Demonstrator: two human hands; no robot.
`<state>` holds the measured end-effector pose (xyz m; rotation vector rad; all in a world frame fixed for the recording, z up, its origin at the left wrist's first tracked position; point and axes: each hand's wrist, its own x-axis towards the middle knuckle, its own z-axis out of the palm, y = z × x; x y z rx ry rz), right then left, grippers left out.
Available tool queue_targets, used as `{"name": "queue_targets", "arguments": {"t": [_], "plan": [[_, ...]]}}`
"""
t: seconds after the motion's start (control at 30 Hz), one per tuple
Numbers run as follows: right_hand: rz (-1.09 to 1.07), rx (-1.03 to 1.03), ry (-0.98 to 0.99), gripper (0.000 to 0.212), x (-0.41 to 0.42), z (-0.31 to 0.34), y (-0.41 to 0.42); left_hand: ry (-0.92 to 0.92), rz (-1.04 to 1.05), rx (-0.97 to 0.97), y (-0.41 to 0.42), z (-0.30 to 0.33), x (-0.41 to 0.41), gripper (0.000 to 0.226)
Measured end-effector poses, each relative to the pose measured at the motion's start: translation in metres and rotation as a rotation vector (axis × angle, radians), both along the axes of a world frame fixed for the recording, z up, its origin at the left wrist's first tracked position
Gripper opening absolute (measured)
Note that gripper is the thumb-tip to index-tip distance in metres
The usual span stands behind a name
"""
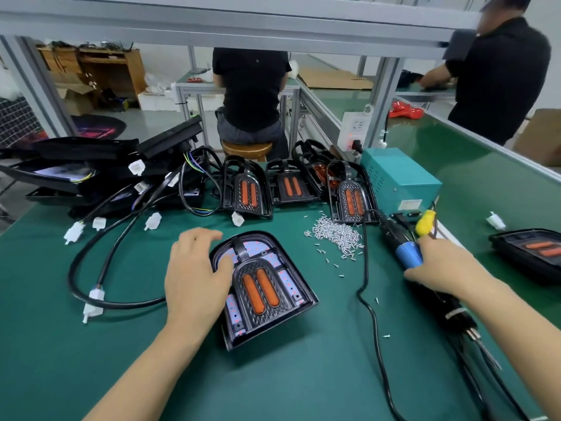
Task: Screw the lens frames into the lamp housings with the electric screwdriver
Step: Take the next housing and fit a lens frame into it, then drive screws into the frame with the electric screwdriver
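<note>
My left hand [194, 278] lies flat, fingers spread, on the left edge of the housing [262, 287], prob. to pin it so it won't skid when the bit comes down. Lens frame [258, 281] w/ its two orange strips sits inside the housing, near centre of the mat [91, 344]. My right hand [440, 265] is wrapped round the driver [408, 253] at its blue collar; the tool lies on the mat to the right, tip pointing back toward me, so I judge it's just being picked up, no screw driven yet. Screws [337, 233] heaped between housing and driver, within easy reach. More assemblies [247, 189] lined up behind, power box [394, 177] at right. Green mat, alu-frame bench; two other people work at benches beyond.
</note>
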<state>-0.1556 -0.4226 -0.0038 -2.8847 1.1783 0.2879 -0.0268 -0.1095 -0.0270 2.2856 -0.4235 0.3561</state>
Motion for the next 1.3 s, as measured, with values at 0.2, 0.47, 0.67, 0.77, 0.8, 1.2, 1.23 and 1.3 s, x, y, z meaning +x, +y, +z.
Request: {"name": "queue_targets", "arguments": {"t": [0.2, 0.47, 0.67, 0.77, 0.8, 1.2, 1.23, 1.3], "plan": [[-0.04, 0.087, 0.01, 0.052, -0.001, 0.007, 0.0, -0.088, -0.394, 0.125, -0.054, 0.043, -0.003, 0.015], [-0.138, 0.411, -0.39, 0.022, -0.022, 0.002, -0.018, 0.106, -0.755, 0.642, -0.135, 0.04, -0.015, 0.024], [-0.242, 0.912, -0.945, 0.017, -0.039, 0.017, -0.021, 0.138, -0.826, 0.662, -0.145, 0.028, -0.027, 0.031], [-0.216, 1.199, -1.228, 0.025, -0.045, 0.038, -0.02, 0.203, -0.907, 0.645, -0.144, 0.027, -0.034, 0.025], [-0.188, 1.295, -1.307, 0.025, -0.048, 0.044, -0.021, 0.221, -0.925, 0.629, -0.143, 0.028, -0.037, 0.023], [0.017, 1.52, -1.688, 0.023, -0.06, 0.072, -0.005, 0.144, -0.956, 0.623, -0.146, 0.005, -0.087, 0.01], [0.025, 1.5, -1.696, 0.024, -0.06, 0.071, -0.002, 0.119, -0.939, 0.615, -0.146, 0.002, -0.09, 0.011], [0.055, 1.473, -1.73, 0.024, -0.058, 0.07, 0.004, 0.064, -0.935, 0.623, -0.144, -0.001, -0.093, 0.014]]}}
